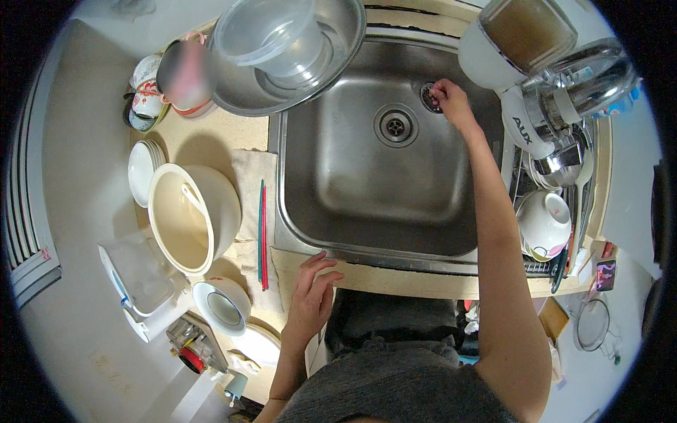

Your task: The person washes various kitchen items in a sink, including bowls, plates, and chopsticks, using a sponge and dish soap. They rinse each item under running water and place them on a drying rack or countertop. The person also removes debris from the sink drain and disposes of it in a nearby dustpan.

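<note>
At the far right of the stainless steel sink (386,201), my right hand (449,103) has its fingertips on a small round perforated sink strainer (426,98). My fingers cover part of the strainer. To its left, in the sink floor, sits the round drain (395,127), uncovered with its slotted opening showing. My left hand (313,288) is over the counter's front edge near the sink's front left corner, fingers apart and holding nothing. Left of the sink, a green and a red chopstick (263,238) lie side by side on a beige cloth (251,211).
A large metal basin (232,87) with a clear plastic tub overhangs the sink's back left. Left stand a cream pot (225,206), a bowl (222,306) and stacked dishes (145,172). At right, a white AUX appliance (521,121) stands near a rack with upturned bowls (545,214).
</note>
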`<state>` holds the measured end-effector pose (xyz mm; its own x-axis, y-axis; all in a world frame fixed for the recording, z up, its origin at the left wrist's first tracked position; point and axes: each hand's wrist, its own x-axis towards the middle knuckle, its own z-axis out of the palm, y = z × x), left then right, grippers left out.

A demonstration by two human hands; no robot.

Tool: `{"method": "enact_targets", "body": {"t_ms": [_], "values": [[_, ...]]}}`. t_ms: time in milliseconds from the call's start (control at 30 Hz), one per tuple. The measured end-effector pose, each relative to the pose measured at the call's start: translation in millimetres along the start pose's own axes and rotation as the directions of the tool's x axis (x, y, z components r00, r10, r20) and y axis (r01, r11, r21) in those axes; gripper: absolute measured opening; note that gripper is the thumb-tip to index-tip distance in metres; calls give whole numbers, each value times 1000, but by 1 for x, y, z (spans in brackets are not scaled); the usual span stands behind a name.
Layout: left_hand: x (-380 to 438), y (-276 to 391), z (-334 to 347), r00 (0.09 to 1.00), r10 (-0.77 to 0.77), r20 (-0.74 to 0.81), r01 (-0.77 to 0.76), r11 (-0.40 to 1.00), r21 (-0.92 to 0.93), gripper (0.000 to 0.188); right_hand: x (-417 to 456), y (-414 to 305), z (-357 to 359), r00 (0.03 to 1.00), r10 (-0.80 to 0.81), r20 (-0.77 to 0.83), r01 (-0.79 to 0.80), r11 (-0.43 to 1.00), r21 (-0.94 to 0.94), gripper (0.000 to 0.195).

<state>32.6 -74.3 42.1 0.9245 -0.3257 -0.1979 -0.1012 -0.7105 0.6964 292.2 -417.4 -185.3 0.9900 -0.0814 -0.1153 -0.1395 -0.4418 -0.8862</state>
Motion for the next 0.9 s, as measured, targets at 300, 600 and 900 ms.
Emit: {"method": "enact_targets", "body": {"t_ms": [300,600,900], "values": [[-3,-3,0,999,-39,-5,38,998,-47,26,-18,35,28,1000,8,-24,-9,999,-45,9],[-3,-10,3,999,-31,-30,29,998,-60,27,-31,25,31,983,74,-166,-62,995,82,10],[-7,-16,9,999,-47,-10,46,996,-82,27,-34,41,60,1000,-21,14,20,996,81,13]]}}
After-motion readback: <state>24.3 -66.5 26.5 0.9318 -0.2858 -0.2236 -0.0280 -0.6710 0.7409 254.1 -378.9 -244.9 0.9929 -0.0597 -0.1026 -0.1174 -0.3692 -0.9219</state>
